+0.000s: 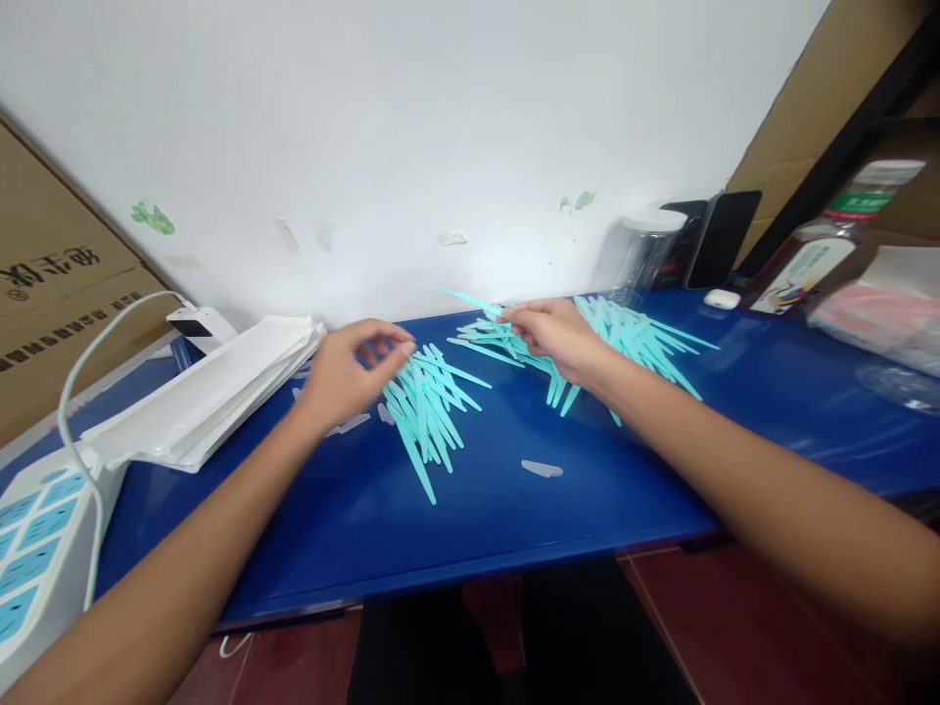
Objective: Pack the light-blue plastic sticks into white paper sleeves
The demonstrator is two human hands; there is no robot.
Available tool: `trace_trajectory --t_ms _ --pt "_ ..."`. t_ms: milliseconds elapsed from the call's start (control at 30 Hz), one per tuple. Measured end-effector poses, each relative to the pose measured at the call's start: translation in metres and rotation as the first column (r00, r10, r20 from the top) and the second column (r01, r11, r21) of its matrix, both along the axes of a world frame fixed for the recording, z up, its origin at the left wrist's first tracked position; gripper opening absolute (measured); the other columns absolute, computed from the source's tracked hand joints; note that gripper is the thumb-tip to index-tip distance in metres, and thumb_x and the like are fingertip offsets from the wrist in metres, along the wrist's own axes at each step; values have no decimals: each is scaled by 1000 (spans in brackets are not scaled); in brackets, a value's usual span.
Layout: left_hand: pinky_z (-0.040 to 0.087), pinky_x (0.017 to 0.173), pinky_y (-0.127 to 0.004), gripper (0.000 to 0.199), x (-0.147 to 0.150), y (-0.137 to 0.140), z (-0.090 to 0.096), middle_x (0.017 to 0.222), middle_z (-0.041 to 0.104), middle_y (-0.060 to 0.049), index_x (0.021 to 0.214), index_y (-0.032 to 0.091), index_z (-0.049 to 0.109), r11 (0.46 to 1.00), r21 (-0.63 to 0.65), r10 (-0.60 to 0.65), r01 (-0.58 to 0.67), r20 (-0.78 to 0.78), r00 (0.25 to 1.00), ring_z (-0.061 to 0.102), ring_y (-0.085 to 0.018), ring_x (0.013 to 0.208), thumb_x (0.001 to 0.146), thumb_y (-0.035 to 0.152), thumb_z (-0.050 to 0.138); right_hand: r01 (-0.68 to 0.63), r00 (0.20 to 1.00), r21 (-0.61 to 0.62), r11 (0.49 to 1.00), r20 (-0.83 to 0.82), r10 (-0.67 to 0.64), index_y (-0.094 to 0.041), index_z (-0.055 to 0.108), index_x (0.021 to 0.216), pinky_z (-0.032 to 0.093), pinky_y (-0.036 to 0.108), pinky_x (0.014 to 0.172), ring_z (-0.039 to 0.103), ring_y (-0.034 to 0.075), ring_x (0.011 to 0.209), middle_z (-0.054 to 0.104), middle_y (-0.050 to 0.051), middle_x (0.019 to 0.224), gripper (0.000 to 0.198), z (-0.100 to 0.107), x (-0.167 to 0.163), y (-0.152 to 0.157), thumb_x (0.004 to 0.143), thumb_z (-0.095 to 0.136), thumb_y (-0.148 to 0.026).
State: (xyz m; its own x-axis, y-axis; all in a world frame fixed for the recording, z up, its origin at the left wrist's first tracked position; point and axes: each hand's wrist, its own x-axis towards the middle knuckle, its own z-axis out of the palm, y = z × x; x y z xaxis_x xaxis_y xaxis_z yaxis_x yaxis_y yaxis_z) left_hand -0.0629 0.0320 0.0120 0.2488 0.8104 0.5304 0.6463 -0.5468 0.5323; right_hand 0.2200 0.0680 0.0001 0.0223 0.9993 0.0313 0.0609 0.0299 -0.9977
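Pinching a teal stick (470, 300) by one end at twelve o'clock, our right hand (556, 336) likely keeps the length clear. Left hand (347, 370) curled by the pile (430, 406) at seven; we cannot tell if it holds anything.

A makeshift work corner, in either a home or a small workshop, lines a scuffed white wall (441, 147): turquoise plastic sticks (424, 409) lie heaped on a blue tabletop (470, 519), between a power strip (44, 539) and cardboard box (59, 284) at left and a labelled bottle (808, 259) at right.
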Motion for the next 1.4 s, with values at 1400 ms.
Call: trace_trajectory --t_ms 1400 --pt "56 83 -37 52 -13 29 -19 98 82 -15 104 15 78 968 -250 118 -25 365 924 76 -29 95 84 63 80 -174 956 238 955 273 107 -16 76 86 32 28 56 41 12 60 60 0 68 39 -5 16 9 82 76 -54"
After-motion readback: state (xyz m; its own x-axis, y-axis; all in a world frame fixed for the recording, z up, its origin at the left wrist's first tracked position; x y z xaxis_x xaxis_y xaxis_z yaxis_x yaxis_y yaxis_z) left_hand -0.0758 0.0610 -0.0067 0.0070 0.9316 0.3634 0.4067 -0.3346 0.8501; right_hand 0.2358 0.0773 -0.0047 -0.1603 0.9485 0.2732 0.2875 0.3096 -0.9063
